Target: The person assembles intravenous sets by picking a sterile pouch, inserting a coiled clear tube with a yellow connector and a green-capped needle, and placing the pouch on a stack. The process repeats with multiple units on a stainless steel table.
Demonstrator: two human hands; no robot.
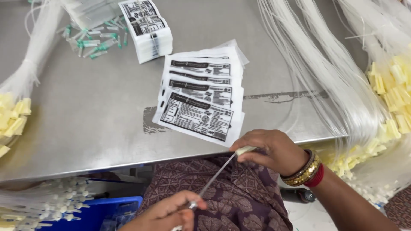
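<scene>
My right hand (270, 149) pinches the pale yellow connector end of a thin clear tube (216, 177) just below the steel table's front edge. My left hand (169, 213) grips the same tube lower down, near a small white fitting, over my lap with its patterned brown cloth. The tube runs taut and slanted between both hands. A fanned pile of white printed pouches (201, 100) lies on the table right above my right hand.
Large bundles of clear tubes with yellow ends (368, 98) hang over the table's right side; another bundle (17, 107) lies at left. A banded stack of pouches (147, 30) and loose green-capped pieces (94, 42) sit at the back. A blue bin (98, 211) stands below.
</scene>
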